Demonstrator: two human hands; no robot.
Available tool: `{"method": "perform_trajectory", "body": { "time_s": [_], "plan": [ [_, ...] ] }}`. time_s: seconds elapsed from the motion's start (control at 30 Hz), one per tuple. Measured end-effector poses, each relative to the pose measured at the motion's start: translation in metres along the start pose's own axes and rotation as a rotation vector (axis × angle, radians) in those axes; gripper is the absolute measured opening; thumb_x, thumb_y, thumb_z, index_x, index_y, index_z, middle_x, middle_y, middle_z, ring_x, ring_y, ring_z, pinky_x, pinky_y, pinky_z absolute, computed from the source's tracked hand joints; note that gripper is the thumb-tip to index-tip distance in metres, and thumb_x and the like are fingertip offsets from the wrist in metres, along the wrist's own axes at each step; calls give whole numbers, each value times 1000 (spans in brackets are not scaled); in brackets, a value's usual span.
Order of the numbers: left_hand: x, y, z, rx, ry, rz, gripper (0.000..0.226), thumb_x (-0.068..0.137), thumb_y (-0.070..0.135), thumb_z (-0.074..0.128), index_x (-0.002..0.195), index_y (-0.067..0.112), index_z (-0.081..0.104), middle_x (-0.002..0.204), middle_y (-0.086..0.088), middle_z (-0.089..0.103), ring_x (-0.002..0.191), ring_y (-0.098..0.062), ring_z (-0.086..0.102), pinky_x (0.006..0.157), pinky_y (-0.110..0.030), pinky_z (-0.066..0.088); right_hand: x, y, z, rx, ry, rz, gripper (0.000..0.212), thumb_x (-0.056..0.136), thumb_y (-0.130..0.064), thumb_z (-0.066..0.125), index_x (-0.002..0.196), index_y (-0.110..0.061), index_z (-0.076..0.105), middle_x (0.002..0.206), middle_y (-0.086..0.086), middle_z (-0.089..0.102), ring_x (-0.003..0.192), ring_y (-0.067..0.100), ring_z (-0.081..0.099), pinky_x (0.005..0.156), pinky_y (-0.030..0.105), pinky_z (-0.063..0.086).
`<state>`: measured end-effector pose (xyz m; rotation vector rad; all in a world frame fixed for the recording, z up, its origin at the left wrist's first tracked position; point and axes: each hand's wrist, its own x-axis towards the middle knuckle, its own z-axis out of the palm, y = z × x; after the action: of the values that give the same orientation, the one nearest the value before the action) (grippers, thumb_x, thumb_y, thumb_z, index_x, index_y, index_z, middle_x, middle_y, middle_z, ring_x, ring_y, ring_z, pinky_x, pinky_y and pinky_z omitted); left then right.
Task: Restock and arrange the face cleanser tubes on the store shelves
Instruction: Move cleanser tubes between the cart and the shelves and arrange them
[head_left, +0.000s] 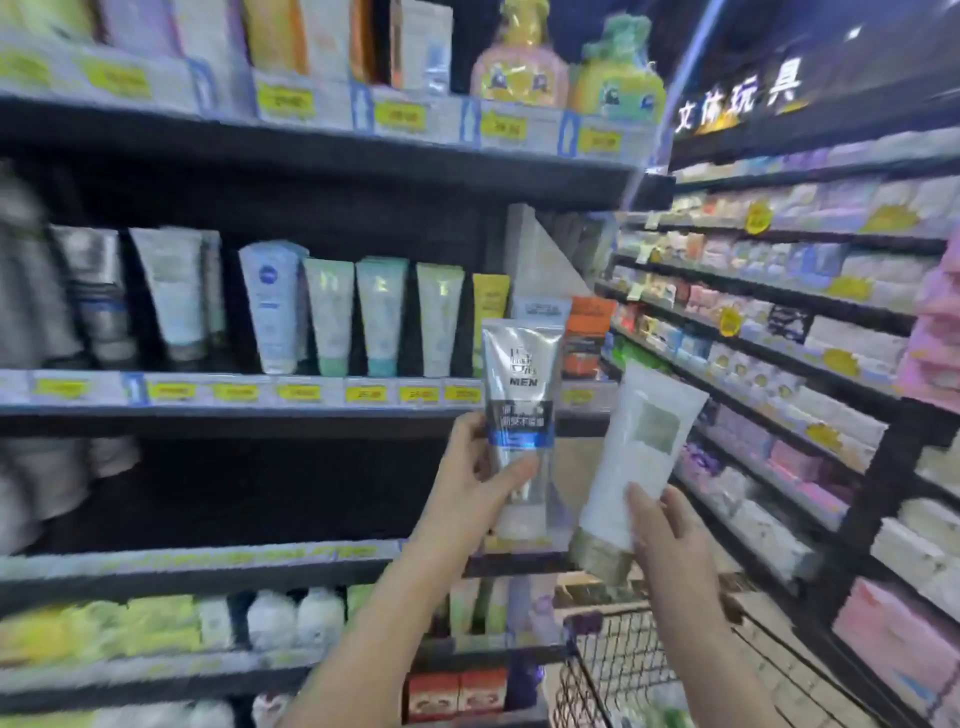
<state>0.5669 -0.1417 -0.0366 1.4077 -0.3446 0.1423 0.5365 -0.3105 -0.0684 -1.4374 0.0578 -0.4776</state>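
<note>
Fingers of the left hand (470, 483) were wrapped round a silver tube (519, 415), cap down; the right hand (670, 540) pinched a white tube (639, 457) near its cap, both held up before the shelf (260, 410).

A single head-worn wide-angle camera looks forward and slightly down, close to dark metal store shelves (311, 415), angled along the aisle.

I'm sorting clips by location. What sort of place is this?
Most likely a supermarket's personal-care aisle: dark shelves carry rows of upright cleanser tubes above yellow price tags, and a black wire shopping cart stands below the hands.
</note>
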Motion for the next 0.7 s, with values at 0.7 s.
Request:
{"method": "perform_trajectory", "body": {
  "time_s": [0.7],
  "plan": [
    [38, 103, -316, 261, 425, 192, 40, 85, 18, 66, 113, 34, 42, 102, 1, 63, 95, -14, 59, 77, -23, 46, 9, -34, 310, 86, -310, -101, 13, 90, -20, 60, 103, -18, 60, 94, -10, 67, 78, -6, 63, 65, 11, 49]
  ]
}}
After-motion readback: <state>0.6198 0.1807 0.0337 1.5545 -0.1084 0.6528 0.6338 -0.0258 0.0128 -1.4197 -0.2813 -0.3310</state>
